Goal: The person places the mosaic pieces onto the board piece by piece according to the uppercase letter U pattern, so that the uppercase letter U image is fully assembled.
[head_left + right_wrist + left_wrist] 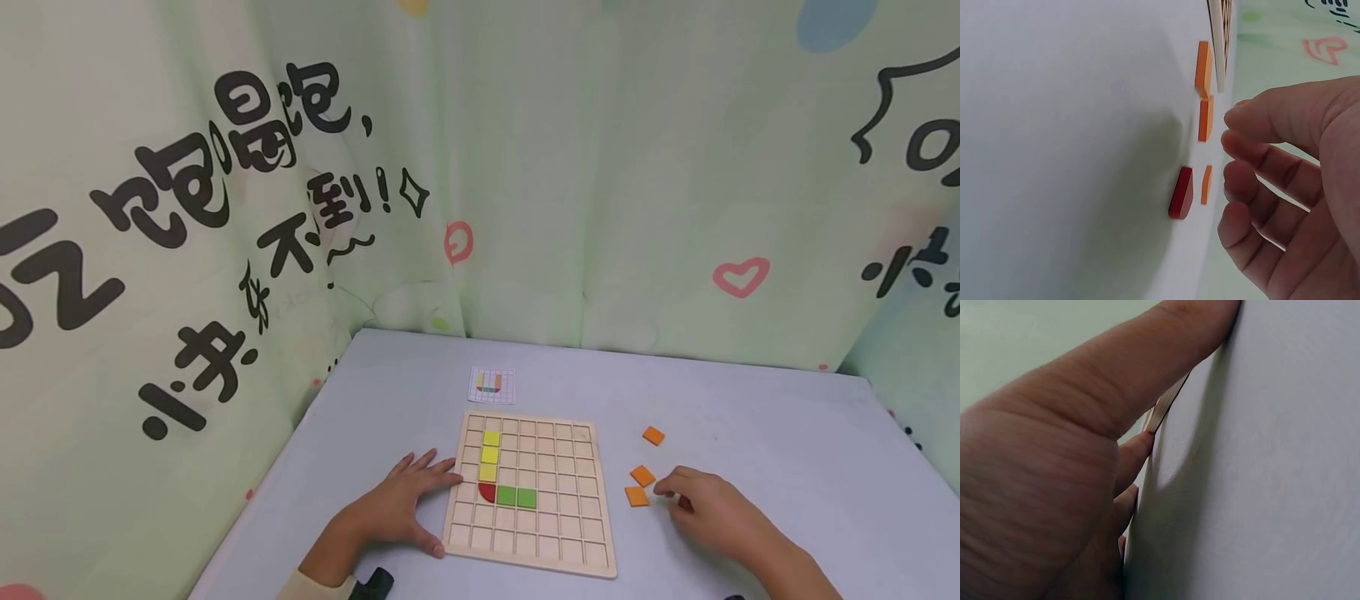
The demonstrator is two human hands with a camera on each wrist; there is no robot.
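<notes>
A wooden grid board [570, 504] lies flat on the table. In it sit yellow square tiles [490, 455] in a column, a red quarter-round tile [487, 492] below them, and two green tiles [517, 497] to its right. My left hand [397, 504] is spread at the board's left side, thumb at the near corner and a fingertip at the edge. My right hand [708, 508] hovers with loosely bent fingers, holding nothing, beside three orange tiles [637, 497]. The right wrist view shows another red tile [1181, 194] on the table, hidden in the head view.
A small pattern card [507, 387] lies behind the board, printed with a coloured U-like shape on a grid. The pale table [787, 433] is bordered at the back and sides by a light green curtain [585, 208] with black lettering and hearts.
</notes>
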